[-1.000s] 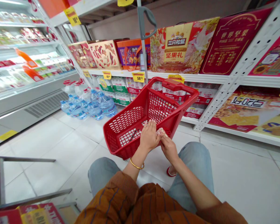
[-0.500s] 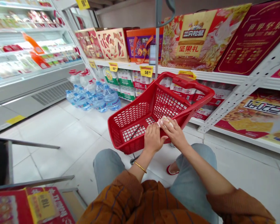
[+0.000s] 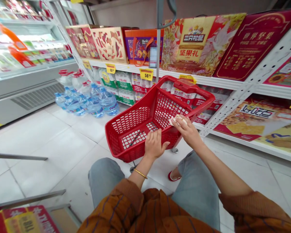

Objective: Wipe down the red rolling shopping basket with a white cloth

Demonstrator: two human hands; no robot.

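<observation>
A red plastic shopping cart (image 3: 133, 145) with lattice walls stands on the floor before my knees. My left hand (image 3: 155, 144) grips its near rim, fingers hooked over the edge and thumb out to the side. Farther right along the same rim, toward the handle end, my right hand (image 3: 184, 127) presses a crumpled whitish-pink cloth (image 3: 178, 119) against the plastic. The fingers partly cover the cloth. Inside the cart's basket only a dark strip on the lattice bottom shows.
Behind the cart, a white shelf rack (image 3: 229, 82) carries gift boxes (image 3: 194, 45) and shrink-wrapped bottle packs. Large water bottles (image 3: 109, 102) stand on the floor to the left, near a refrigerated display (image 3: 36, 92). A red box (image 3: 42, 216) and metal bars are at lower left.
My right hand has slid with the cloth along the rim toward the handle, away from my left hand. My left hand keeps its place on the rim. The view has shifted slightly.
</observation>
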